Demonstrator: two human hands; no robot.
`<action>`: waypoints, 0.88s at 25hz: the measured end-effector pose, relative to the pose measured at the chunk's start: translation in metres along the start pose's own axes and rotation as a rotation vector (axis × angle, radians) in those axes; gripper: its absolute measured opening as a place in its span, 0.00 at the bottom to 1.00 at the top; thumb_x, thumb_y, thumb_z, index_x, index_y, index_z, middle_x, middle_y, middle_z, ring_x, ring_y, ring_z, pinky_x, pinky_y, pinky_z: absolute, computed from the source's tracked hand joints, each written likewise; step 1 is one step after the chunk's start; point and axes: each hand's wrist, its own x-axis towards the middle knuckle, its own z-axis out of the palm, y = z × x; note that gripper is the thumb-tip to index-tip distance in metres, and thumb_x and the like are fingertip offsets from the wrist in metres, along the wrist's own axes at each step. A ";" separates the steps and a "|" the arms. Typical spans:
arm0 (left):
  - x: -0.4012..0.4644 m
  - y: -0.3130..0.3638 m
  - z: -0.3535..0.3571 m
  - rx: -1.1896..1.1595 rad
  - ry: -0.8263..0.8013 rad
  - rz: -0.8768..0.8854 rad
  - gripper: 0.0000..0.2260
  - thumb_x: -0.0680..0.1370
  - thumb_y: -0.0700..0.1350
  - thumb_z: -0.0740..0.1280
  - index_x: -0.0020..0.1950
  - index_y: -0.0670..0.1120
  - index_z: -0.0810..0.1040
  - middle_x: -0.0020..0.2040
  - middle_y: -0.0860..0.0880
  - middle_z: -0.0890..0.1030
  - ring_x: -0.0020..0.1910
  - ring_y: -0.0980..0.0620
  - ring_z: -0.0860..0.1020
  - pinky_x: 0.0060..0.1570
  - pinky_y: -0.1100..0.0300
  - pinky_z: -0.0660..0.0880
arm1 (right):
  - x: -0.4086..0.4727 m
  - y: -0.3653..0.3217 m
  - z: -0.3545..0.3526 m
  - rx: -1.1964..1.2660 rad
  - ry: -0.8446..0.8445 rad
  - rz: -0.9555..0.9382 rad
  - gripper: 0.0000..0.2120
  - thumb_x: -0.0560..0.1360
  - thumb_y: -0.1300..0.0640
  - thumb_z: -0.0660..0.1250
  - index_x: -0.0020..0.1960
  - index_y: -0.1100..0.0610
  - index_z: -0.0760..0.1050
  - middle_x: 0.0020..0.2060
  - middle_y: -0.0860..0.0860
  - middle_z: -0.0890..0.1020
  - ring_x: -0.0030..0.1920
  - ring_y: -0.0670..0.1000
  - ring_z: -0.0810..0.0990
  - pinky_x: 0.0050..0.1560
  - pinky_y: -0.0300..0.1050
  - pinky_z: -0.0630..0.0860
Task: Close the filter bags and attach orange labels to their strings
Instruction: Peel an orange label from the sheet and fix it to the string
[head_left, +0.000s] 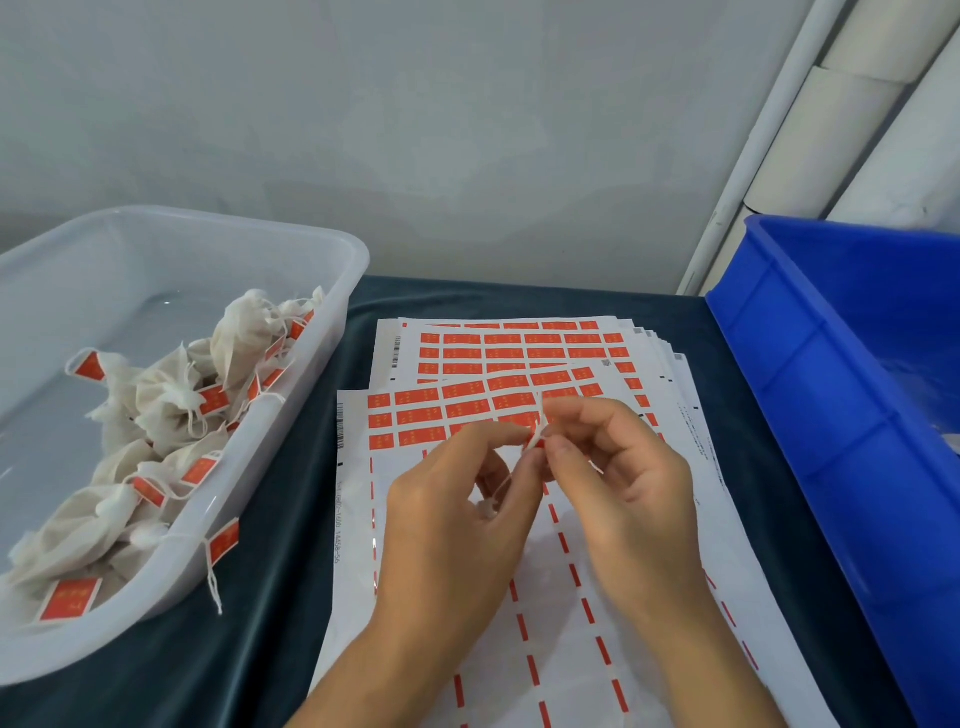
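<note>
From the head view, the left hand (457, 514) and right hand (618, 478) met above the white sheet of orange rectangular stickers (441, 415), each grip pinching one small orange label (535, 441) folded around a thin white string (501, 486). Closed, labelled off-white fabric filter bags (161, 400) lay piled in the translucent plastic tub (332, 291) at left. A blue plastic crate (810, 395) stood at right on the dark green cloth-covered tabletop (270, 597).

Lighting was bright, diffuse and even, with soft faint shadows. Wide-angle distortion curved the frame edges. Fine detail appeared slightly soft throughout.
</note>
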 end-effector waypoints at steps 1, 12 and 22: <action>0.000 0.000 -0.001 -0.003 -0.005 -0.010 0.11 0.78 0.57 0.68 0.55 0.55 0.85 0.36 0.62 0.78 0.40 0.56 0.80 0.33 0.74 0.72 | 0.001 0.000 -0.001 0.007 -0.015 0.001 0.14 0.80 0.66 0.69 0.56 0.48 0.82 0.48 0.43 0.86 0.52 0.47 0.86 0.48 0.36 0.82; 0.012 -0.010 -0.003 -0.278 -0.081 -0.395 0.03 0.79 0.48 0.73 0.48 0.56 0.87 0.38 0.54 0.86 0.38 0.52 0.85 0.42 0.61 0.84 | 0.004 0.006 -0.005 0.055 -0.079 0.111 0.12 0.79 0.60 0.73 0.60 0.49 0.81 0.54 0.44 0.86 0.56 0.50 0.85 0.50 0.40 0.84; 0.012 -0.009 -0.003 -0.345 -0.107 -0.474 0.04 0.79 0.50 0.72 0.48 0.54 0.87 0.40 0.54 0.87 0.39 0.52 0.85 0.41 0.64 0.82 | 0.005 0.007 -0.005 0.144 -0.083 0.184 0.11 0.77 0.55 0.72 0.60 0.51 0.83 0.51 0.46 0.88 0.52 0.50 0.88 0.49 0.39 0.83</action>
